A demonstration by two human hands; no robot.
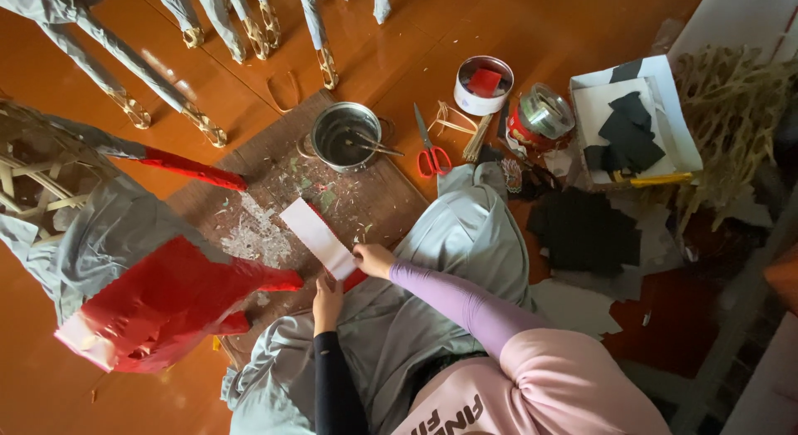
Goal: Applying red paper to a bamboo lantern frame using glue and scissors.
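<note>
White rectangular paper strip, red on its underside at the near end, lies slanted over the brown cardboard mat on the orange floor, its near end at the person's lap. Right hand, purple sleeve, pinches the strip's near right corner, fingers closed on the paper. Left hand, dark sleeve, sits just below the strip's near end, fingertips touching its edge; whether it grips cannot be told. Hands close together but apart, strip end between them.

Mat surface: littered with pale paper scraps and dried residue. At the mat's far edge, a round metal pot with stick-like tools resting inside. Just right of the pot, red-handled scissors lie on the floor, blades pointing away. Beyond them, a round white tin containing something red, and a red can with a roll of clear tape on top.

Left side: large paper-covered bamboo figure, part grey, part red, its red tip near the strip. Thin grey-wrapped legs stand across the far floor.

Right side: white shallow box holding black paper pieces; more black sheets on the floor beside the grey-trousered knee.
</note>
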